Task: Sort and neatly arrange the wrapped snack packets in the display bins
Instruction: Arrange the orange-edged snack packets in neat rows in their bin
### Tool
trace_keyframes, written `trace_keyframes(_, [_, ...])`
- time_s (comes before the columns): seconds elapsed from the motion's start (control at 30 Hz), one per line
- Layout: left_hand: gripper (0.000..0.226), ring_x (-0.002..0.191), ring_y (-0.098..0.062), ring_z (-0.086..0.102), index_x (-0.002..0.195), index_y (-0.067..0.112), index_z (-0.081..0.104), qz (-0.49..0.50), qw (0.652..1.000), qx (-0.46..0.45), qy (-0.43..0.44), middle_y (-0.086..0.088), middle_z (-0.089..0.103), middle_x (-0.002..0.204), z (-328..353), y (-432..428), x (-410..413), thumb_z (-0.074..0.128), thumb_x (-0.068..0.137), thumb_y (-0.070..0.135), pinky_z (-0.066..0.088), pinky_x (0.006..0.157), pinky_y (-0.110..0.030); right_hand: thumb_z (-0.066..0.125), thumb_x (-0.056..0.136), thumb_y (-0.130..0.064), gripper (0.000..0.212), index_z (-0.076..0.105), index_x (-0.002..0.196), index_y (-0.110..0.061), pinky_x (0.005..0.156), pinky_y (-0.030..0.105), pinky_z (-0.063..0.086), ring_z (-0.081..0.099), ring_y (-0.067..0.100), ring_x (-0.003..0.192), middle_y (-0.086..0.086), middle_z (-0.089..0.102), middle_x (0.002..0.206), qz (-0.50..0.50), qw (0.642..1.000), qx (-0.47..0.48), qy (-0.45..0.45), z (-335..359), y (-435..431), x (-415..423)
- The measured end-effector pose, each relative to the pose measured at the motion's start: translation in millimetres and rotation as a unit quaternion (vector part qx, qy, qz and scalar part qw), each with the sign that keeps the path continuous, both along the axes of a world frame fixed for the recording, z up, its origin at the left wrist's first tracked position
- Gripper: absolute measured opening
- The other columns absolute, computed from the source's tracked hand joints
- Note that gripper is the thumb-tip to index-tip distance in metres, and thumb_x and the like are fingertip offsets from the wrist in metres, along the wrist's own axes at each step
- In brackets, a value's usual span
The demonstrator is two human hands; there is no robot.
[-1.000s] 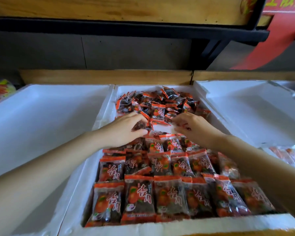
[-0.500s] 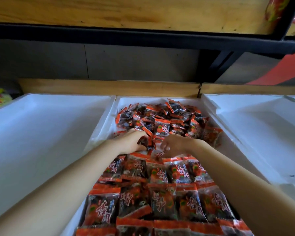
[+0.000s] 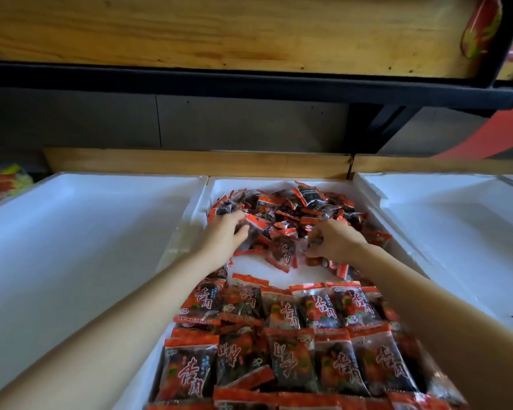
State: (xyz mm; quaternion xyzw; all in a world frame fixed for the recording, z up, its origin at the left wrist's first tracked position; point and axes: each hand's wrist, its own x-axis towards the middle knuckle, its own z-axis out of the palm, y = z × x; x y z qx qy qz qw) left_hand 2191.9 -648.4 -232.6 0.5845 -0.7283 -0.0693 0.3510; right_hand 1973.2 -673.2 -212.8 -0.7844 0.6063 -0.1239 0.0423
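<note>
A white foam bin point(image 3: 279, 183) in the middle holds orange-and-black wrapped snack packets. Near me they lie in tidy rows point(image 3: 288, 344); at the far end they sit in a loose heap point(image 3: 293, 211). Between rows and heap a patch of bare white bin floor point(image 3: 258, 266) shows. My left hand point(image 3: 224, 239) reaches into the heap's left side, fingers curled around packets. My right hand point(image 3: 335, 241) is at the heap's right front, fingers curled, pinching a packet. One loose packet point(image 3: 282, 254) lies between the hands.
An empty white foam bin point(image 3: 80, 232) lies to the left and another point(image 3: 444, 220) to the right. A wooden ledge point(image 3: 196, 164) runs behind them under a dark shelf point(image 3: 249, 87). Colourful packets point(image 3: 3, 184) show at the far left.
Both hands have reached farther back into the loose heap and spread apart. A bare patch of bin floor now shows between heap and rows. The view has tilted up.
</note>
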Motion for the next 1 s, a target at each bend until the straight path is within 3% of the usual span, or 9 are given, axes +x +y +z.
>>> trace_keyframes(0.17, [0.020,0.080,-0.018,0.053,0.078,0.010,0.054,0.049,0.979,-0.051,0.192,-0.011,0.062,0.083,17.6,18.0,4.0,0.053,0.098,0.007,0.037,0.064,-0.022,0.060,0.087,-0.030,0.013,0.061,0.096,-0.021,0.071,0.031,0.046,0.062,0.026,0.092,0.004,0.066,0.102,-0.037,0.986,-0.156,0.038,27.3,23.3,6.9])
trace_keyframes(0.37, [0.014,0.091,-0.022,0.058,0.094,0.014,0.062,0.069,0.914,0.005,0.399,0.001,0.062,0.087,21.1,45.8,8.8,0.050,0.100,0.017,0.048,0.091,-0.039,0.056,0.089,-0.031,0.024,0.059,0.107,-0.016,0.070,0.032,0.045,0.059,0.027,0.091,0.006,0.066,0.102,-0.047,0.959,-0.275,0.046,53.4,42.1,26.6])
trace_keyframes(0.5, [0.018,0.107,-0.033,0.062,0.094,0.021,0.060,0.086,0.856,0.048,0.507,-0.011,0.064,0.106,18.7,55.7,10.3,0.044,0.102,0.022,0.049,0.099,-0.052,0.062,0.085,-0.028,0.020,0.065,0.101,-0.017,0.069,0.030,0.047,0.060,0.025,0.086,0.005,0.067,0.097,-0.017,0.972,-0.205,-0.116,60.7,51.1,42.4])
trace_keyframes(0.57, [0.020,0.111,-0.032,0.061,0.115,0.019,0.057,0.115,0.846,0.044,0.519,-0.012,0.061,0.122,16.6,59.6,13.4,0.041,0.104,0.025,0.049,0.099,-0.052,0.065,0.085,-0.025,0.020,0.068,0.102,-0.016,0.077,0.032,0.050,0.061,0.022,0.090,0.004,0.067,0.102,0.010,0.959,-0.183,-0.216,61.5,56.4,51.3])
trace_keyframes(0.63, [0.023,0.093,-0.026,0.068,0.123,0.016,0.050,0.143,0.828,0.034,0.541,-0.010,0.059,0.125,12.6,63.3,20.5,0.037,0.106,0.023,0.055,0.088,-0.049,0.068,0.084,-0.023,0.015,0.068,0.097,-0.015,0.078,0.031,0.052,0.062,0.018,0.086,0.003,0.067,0.096,0.047,0.941,-0.151,-0.300,61.8,63.1,61.6])
trace_keyframes(0.73, [0.020,0.051,-0.015,0.067,0.113,0.009,0.054,0.114,0.760,0.081,0.635,-0.018,0.060,0.121,14.5,71.2,26.3,0.039,0.105,0.020,0.061,0.066,-0.045,0.071,0.083,-0.020,0.009,0.067,0.088,-0.013,0.066,0.028,0.050,0.062,0.014,0.068,0.001,0.067,0.077,0.093,0.920,-0.069,-0.373,58.8,74.2,76.6])
trace_keyframes(0.87, [0.035,0.081,-0.029,0.066,0.106,0.010,0.053,0.021,0.672,0.151,0.724,-0.016,0.063,0.099,28.2,89.3,21.8,0.043,0.102,0.043,0.056,0.085,-0.051,0.070,0.084,-0.019,0.008,0.068,0.090,-0.013,0.070,0.025,0.048,0.064,0.014,0.074,0.003,0.070,0.081,0.102,0.929,-0.029,-0.354,49.8,81.3,88.9])
trace_keyframes(0.93, [0.029,0.093,-0.031,0.066,0.103,0.012,0.058,-0.030,0.715,0.170,0.677,-0.015,0.066,0.100,30.8,97.1,20.7,0.054,0.097,0.040,0.057,0.087,-0.048,0.069,0.084,-0.018,0.006,0.065,0.079,-0.019,0.077,0.030,0.052,0.067,0.019,0.083,0.007,0.071,0.086,0.088,0.929,-0.032,-0.358,48.7,80.6,90.3])
trace_keyframes(1.0, [0.027,0.091,-0.029,0.070,0.111,0.007,0.062,-0.052,0.764,0.169,0.621,-0.017,0.070,0.105,25.9,99.4,23.5,0.068,0.089,0.020,0.062,0.073,-0.039,0.069,0.084,-0.017,0.012,0.064,0.074,-0.021,0.082,0.034,0.055,0.068,0.022,0.084,0.008,0.071,0.085,0.086,0.929,-0.023,-0.359,48.4,77.5,90.4])
